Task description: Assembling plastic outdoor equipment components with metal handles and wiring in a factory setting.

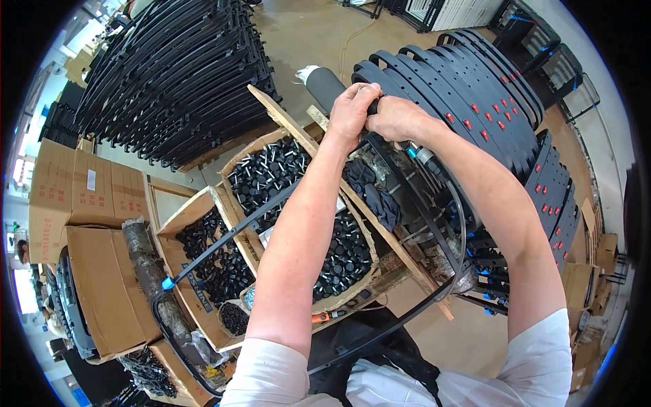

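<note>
White sleeves (268, 366) and bare forearms (293, 244), foremost. Hands, two, side by side: left hand (348, 114) and right hand (401, 121), both closed at the near end of a black roll. Black roll (324, 87), one, white-tipped, upper centre, slanting away leftward. Black knobs (264, 171), many, boxed, below left of the hands. Small black parts (234, 268), boxed, farther left. Orange tool (328, 317), one, beside the left forearm. Curved black panels (461, 102), red-dotted, stacked, right. Black frames (183, 74), stacked, upper left.

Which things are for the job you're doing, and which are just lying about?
Probably for the job: dark roll, with left hand and right hand at its end; black bent tube.

Probably just lying about: brown cardboard box; stacked black frames; curved black panels.
</note>
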The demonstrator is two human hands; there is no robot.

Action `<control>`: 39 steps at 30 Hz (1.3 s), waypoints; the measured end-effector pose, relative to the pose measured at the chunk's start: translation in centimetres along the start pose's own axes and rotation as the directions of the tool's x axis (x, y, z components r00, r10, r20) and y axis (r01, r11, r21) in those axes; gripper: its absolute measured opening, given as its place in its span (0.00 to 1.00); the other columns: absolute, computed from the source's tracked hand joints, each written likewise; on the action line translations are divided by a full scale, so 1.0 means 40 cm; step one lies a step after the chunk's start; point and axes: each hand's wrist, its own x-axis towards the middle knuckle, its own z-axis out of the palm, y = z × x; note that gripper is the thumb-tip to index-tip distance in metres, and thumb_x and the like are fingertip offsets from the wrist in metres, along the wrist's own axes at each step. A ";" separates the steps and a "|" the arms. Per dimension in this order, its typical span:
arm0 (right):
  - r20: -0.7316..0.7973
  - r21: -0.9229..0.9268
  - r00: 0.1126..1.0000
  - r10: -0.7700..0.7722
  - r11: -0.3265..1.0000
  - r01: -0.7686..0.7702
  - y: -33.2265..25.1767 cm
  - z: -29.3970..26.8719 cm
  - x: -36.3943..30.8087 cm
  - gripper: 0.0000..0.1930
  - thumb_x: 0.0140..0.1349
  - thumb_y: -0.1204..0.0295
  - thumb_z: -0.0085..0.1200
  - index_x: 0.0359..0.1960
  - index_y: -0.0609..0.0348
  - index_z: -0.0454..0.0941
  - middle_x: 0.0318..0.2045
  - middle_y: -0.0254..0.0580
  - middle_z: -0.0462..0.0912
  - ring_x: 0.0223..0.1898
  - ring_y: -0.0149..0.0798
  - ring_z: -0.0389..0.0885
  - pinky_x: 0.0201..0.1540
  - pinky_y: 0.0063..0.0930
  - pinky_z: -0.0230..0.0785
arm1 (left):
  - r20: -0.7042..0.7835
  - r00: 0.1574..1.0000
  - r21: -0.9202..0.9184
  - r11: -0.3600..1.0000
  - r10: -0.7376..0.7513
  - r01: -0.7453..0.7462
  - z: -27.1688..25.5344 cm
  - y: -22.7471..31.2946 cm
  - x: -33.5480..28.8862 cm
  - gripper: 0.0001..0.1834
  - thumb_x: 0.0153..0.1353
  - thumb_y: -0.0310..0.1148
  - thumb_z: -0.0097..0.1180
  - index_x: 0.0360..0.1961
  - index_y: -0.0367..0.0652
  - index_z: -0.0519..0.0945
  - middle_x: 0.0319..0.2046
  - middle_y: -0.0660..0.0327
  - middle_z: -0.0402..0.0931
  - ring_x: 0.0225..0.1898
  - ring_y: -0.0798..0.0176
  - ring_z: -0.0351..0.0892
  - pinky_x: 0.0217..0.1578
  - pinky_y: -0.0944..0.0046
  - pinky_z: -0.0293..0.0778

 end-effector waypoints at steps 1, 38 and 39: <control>0.047 -0.016 0.999 0.011 1.000 -0.010 -0.003 0.000 0.002 0.20 0.61 0.59 0.54 0.39 0.64 0.88 0.32 0.51 0.90 0.37 0.48 0.91 0.45 0.44 0.80 | 0.003 1.000 0.004 1.000 -0.005 0.005 -0.003 0.001 -0.002 0.13 0.69 0.41 0.64 0.42 0.41 0.84 0.38 0.66 0.82 0.40 0.70 0.77 0.44 0.65 0.74; 0.268 -0.065 0.886 -0.380 0.910 0.410 -0.738 0.395 -0.237 0.17 0.57 0.61 0.56 0.22 0.63 0.85 0.21 0.45 0.87 0.24 0.42 0.89 0.35 0.38 0.82 | -0.393 0.904 0.101 0.985 0.169 -0.140 -0.574 0.360 -0.685 0.10 0.70 0.38 0.63 0.40 0.42 0.86 0.35 0.68 0.81 0.38 0.72 0.76 0.41 0.66 0.74; 0.264 -0.102 0.891 -0.371 0.907 0.408 -0.754 0.402 -0.247 0.17 0.57 0.61 0.56 0.22 0.63 0.85 0.21 0.45 0.87 0.24 0.42 0.89 0.35 0.38 0.82 | -0.386 0.908 0.070 0.987 0.160 -0.144 -0.583 0.358 -0.693 0.10 0.70 0.38 0.63 0.39 0.42 0.85 0.35 0.68 0.81 0.38 0.72 0.75 0.41 0.66 0.73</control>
